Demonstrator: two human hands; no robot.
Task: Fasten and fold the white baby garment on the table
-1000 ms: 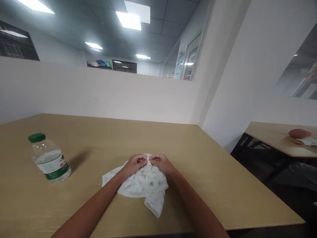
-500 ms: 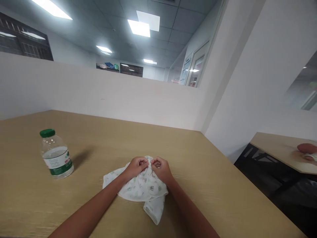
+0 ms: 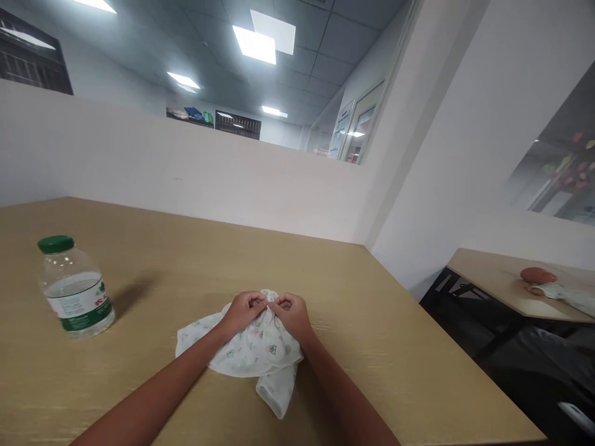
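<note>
Bottle (image 3: 74, 286) of clear plastic, green-capped and green-labelled, stands upright at the left of the frame on a pale wooden counter (image 3: 381, 322), part-filled with water and well apart from the hands. Its shadow falls to its right across the wood.

Just left of centre, low in the frame, a small white garment (image 3: 251, 347) printed with faint green motifs lies crumpled on the counter, one flap reaching left and a folded piece hanging toward the bottom edge. Both forearms enter from the bottom of the frame and meet over it. The left hand (image 3: 242, 312) is curled, its fingertips pinching the cloth at the garment's upper edge. Touching it knuckle to knuckle, the right hand (image 3: 290, 314) is curled the same way, thumb and fingers nipping the same gathered edge of fabric. What exactly sits between the two sets of fingertips is too small to make out.

Behind the counter a white partition (image 3: 186, 179) runs across the frame, with ceiling light panels (image 3: 260, 40) above it in the upper half. At the far right, beyond a dark gap, a second counter (image 3: 493, 282) carries a reddish rounded object (image 3: 537, 275) and a pale cloth (image 3: 564, 294) just beside it.
</note>
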